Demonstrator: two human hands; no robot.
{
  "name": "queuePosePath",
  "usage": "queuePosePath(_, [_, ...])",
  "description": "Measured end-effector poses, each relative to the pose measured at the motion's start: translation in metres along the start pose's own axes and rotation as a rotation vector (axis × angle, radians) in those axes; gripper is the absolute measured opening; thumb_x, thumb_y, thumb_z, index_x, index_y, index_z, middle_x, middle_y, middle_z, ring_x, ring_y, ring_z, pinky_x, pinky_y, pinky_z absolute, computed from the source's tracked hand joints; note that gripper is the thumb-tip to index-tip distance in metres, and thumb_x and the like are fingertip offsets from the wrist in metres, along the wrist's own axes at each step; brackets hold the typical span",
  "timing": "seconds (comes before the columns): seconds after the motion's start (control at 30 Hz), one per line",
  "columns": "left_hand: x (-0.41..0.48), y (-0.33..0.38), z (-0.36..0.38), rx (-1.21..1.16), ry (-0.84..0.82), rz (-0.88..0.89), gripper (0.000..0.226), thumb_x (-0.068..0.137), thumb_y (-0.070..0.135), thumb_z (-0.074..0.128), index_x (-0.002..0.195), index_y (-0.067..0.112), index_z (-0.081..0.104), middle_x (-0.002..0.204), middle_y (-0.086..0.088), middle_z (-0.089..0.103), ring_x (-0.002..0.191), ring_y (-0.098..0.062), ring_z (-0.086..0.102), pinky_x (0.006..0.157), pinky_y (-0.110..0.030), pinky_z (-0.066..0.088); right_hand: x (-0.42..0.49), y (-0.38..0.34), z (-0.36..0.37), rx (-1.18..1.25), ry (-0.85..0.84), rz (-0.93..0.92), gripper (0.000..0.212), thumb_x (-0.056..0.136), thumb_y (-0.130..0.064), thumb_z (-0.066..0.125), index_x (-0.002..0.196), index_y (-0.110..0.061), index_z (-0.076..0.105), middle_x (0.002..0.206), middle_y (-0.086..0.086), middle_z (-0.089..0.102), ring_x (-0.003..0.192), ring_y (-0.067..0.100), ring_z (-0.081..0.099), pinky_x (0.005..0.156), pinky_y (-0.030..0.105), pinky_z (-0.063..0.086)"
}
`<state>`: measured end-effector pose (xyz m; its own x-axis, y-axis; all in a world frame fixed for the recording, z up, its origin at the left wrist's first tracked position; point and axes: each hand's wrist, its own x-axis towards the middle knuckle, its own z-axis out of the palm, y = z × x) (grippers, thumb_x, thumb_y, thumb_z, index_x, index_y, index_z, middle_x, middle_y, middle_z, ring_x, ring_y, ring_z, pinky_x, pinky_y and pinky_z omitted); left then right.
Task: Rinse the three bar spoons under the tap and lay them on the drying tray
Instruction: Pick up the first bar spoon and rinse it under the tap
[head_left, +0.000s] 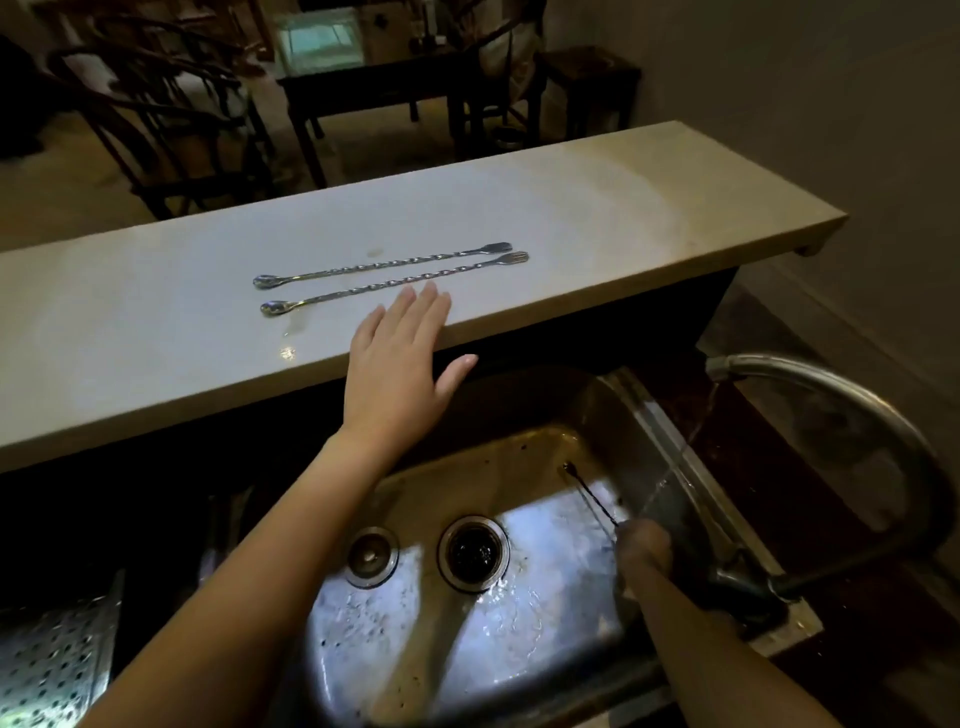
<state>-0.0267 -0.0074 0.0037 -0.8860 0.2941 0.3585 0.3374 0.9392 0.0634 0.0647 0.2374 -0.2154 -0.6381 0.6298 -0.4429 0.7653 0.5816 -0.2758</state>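
Observation:
Two twisted bar spoons lie side by side on the pale counter (156, 322): the far spoon (382, 265) and the near spoon (395, 283), bowls left, fork ends right. My left hand (402, 371) hovers flat and open over the counter's front edge, fingertips just short of the near spoon. Down in the steel sink (467, 654), my right hand (644, 553) is closed on a third bar spoon (589, 493), whose bowl points up and left. Water runs from the tap (831, 395) onto the sink's right wall near that hand.
The sink has a drain (472, 552) and a smaller plug (371, 557) in its floor. A perforated metal tray (52, 660) sits at the lower left. Beyond the counter stand dark chairs and a table.

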Motion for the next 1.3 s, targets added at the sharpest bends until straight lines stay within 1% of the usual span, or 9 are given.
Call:
queuePosePath(0.23, [-0.001,0.0,0.004,0.007,0.05,0.002,0.066,0.089,0.056,0.04,0.144,0.019,0.035,0.152,-0.001,0.036,0.143,-0.018,0.027,0.115,-0.037,0.018,0.017,-0.005,0.029,-0.063,-0.005,-0.039,0.026,0.092,-0.006,0.047,0.111,-0.001,0.064,0.114,0.019,0.067,0.109,0.032,0.063,0.088,0.04,0.054])
queuePosePath(0.43, [-0.005,-0.005,-0.003,0.035,0.06,-0.01,0.067,0.089,0.058,0.04,0.145,0.021,0.033,0.153,0.001,0.033,0.144,-0.016,0.024,0.116,-0.035,0.015,0.023,-0.011,0.048,-0.179,-0.035,-0.124,0.031,0.091,-0.003,0.045,0.117,-0.009,0.06,0.12,0.012,0.064,0.113,0.025,0.061,0.086,0.032,0.054])
queuePosePath(0.57, [-0.007,-0.001,-0.012,0.023,0.066,0.0,0.069,0.088,0.059,0.04,0.145,0.021,0.033,0.153,0.001,0.032,0.144,-0.016,0.024,0.116,-0.035,0.014,0.018,-0.003,0.045,-0.188,-0.092,-0.139,0.031,0.095,-0.008,0.036,0.122,-0.003,0.051,0.125,0.015,0.058,0.117,0.027,0.056,0.077,0.02,0.049])
queuePosePath(0.67, [-0.005,0.001,-0.004,0.011,0.035,0.009,0.071,0.087,0.06,0.04,0.145,0.021,0.031,0.154,0.001,0.03,0.144,-0.016,0.022,0.116,-0.035,0.012,0.023,0.001,0.045,-0.214,-0.066,-0.182,0.029,0.095,-0.015,0.041,0.123,-0.009,0.046,0.131,0.008,0.055,0.123,0.02,0.053,0.095,0.023,0.045])
queuePosePath(0.77, [-0.002,-0.002,0.003,0.014,-0.01,0.001,0.073,0.087,0.061,0.039,0.147,0.021,0.027,0.156,0.002,0.025,0.146,-0.016,0.017,0.117,-0.035,0.009,0.021,-0.018,0.038,-0.276,-0.215,-0.225,0.037,0.092,-0.019,0.049,0.126,-0.006,0.043,0.137,0.012,0.05,0.128,0.024,0.047,0.102,0.026,0.04])
queuePosePath(0.87, [-0.003,-0.002,-0.005,0.002,-0.06,0.018,0.075,0.087,0.061,0.038,0.149,0.021,0.02,0.158,0.002,0.018,0.147,-0.015,0.01,0.118,-0.036,0.006,0.007,-0.043,0.003,-0.273,-0.44,-0.314,0.047,0.092,-0.024,0.053,0.132,-0.001,0.042,0.136,0.016,0.051,0.123,0.027,0.052,0.096,0.027,0.044])
queuePosePath(0.97, [0.0,-0.002,-0.014,-0.05,-0.119,0.038,0.076,0.089,0.06,0.038,0.15,0.022,0.015,0.159,0.002,0.011,0.147,-0.014,0.004,0.12,-0.036,0.003,-0.01,-0.072,-0.05,-0.25,-0.528,-0.462,0.047,0.096,-0.029,0.049,0.134,-0.002,0.044,0.135,0.016,0.052,0.115,0.024,0.055,0.087,0.027,0.047])
queuePosePath(1.13, [0.006,-0.013,-0.026,-0.13,-0.252,0.047,0.073,0.091,0.058,0.036,0.15,0.022,0.013,0.16,0.002,0.006,0.147,-0.013,0.0,0.119,-0.038,0.0,-0.049,-0.118,-0.141,-0.227,-0.306,-0.662,0.038,0.095,-0.032,0.049,0.122,-0.006,0.055,0.123,0.015,0.06,0.112,0.027,0.057,0.086,0.03,0.044])
queuePosePath(1.3, [0.002,-0.026,-0.027,-0.106,-0.254,0.062,0.073,0.091,0.056,0.039,0.15,0.023,0.011,0.16,0.002,0.005,0.147,-0.014,0.0,0.118,-0.036,-0.001,-0.104,-0.163,-0.208,-0.167,-0.007,-0.861,0.033,0.093,-0.033,0.05,0.114,-0.01,0.062,0.109,0.01,0.065,0.098,0.026,0.061,0.086,0.04,0.052])
